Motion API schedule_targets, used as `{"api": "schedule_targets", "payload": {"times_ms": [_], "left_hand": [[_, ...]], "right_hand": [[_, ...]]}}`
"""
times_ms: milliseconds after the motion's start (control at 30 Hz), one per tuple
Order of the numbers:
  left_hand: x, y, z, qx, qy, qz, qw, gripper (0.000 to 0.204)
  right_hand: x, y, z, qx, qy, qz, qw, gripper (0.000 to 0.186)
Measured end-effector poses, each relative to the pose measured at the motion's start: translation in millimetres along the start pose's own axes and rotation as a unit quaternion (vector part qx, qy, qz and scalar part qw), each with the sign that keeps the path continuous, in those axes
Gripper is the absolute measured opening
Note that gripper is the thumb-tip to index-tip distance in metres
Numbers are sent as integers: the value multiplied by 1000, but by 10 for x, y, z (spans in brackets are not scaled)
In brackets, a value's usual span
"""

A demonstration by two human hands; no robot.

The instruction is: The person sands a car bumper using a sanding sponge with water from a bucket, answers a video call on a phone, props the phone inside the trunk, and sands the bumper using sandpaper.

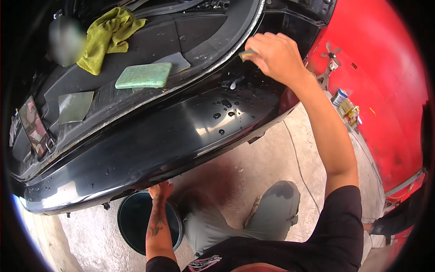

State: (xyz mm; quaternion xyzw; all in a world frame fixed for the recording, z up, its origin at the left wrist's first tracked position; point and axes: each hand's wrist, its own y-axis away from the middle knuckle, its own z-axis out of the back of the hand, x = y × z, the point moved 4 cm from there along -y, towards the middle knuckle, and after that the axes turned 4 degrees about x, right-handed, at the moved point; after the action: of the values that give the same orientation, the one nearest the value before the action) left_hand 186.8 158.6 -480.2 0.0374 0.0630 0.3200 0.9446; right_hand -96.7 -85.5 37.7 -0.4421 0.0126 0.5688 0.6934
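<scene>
My right hand (275, 55) is raised to the upper right part of a glossy black car bumper (181, 131) and is closed on a small yellow-green pad (247, 54) pressed against the wet panel. Water drops (226, 109) bead on the bumper just below it. My left hand (161, 190) reaches down under the bumper's lower edge, over a dark round bucket (136, 222) on the floor; its fingers are hidden, so I cannot see whether it holds anything.
In the open boot lie a yellow-green cloth (106, 38), a green sponge block (144, 75), grey sanding sheets (74, 106) and a phone (34, 127). A red wall (385, 81) stands to the right with small items (346, 106) at its foot. Concrete floor (281, 163) lies below.
</scene>
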Motion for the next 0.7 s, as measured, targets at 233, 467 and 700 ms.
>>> {"api": "schedule_targets", "payload": {"times_ms": [233,467,700], "left_hand": [[-78,103,232,46,22,4,999,29],[-102,94,298,74,31,11,997,31],[-59,66,211,65,34,12,997,30]], "right_hand": [[76,62,-47,14,9,21,1000,21],[167,138,-127,25,-6,14,1000,21],[51,133,-85,-35,-44,-102,993,20]]}}
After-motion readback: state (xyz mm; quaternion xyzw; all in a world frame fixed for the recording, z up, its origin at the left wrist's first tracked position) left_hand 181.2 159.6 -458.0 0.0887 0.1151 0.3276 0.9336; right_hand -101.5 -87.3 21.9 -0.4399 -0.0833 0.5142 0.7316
